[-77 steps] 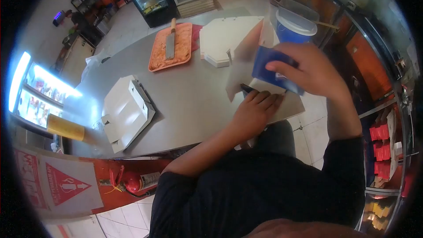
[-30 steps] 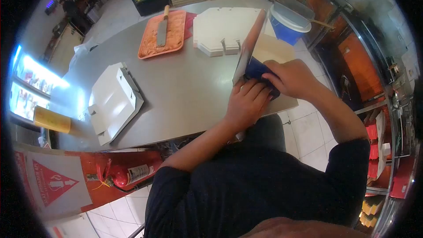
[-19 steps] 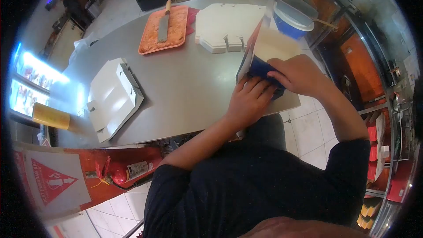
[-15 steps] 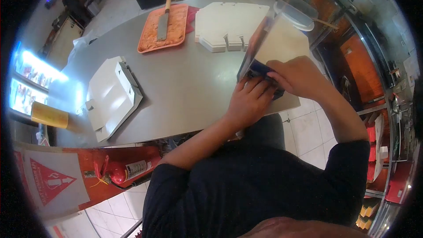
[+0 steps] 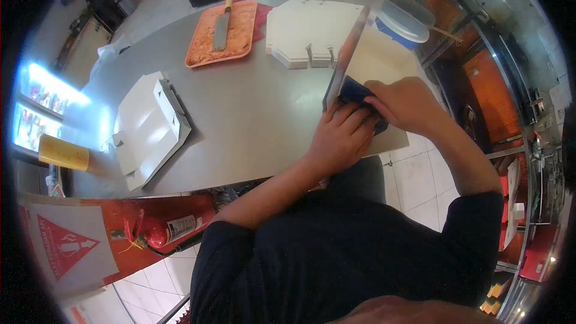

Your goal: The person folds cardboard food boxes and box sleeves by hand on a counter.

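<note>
Both my hands are on a folding cardboard box [image 5: 379, 54] at the table's right front corner. Its inside is pale, and its outside shows blue and reddish print. My left hand [image 5: 343, 135] has its fingers wrapped over the blue edge. On the right of that edge, my right hand [image 5: 408, 105] pinches the blue flap [image 5: 354, 90] between thumb and fingers. Behind the box lies a stack of white flat boxes [image 5: 312, 30]. A partly folded white box [image 5: 150, 129] rests at the left of the table.
An orange tray [image 5: 201, 42] of reddish filling holds a wood-handled spatula [image 5: 221, 31] on the steel table [image 5: 252, 120]. At the left edge stands a yellow cylinder [image 5: 64, 153]. Behind the box is a blue-and-white bucket [image 5: 408, 29]. A fire extinguisher [image 5: 165, 228] hangs below the table. Someone in dark clothes [image 5: 102, 5] is far left.
My right hand has come down from above onto the flap beside my left hand. The box's pale panel has opened out to the right, and the view has shifted slightly.
</note>
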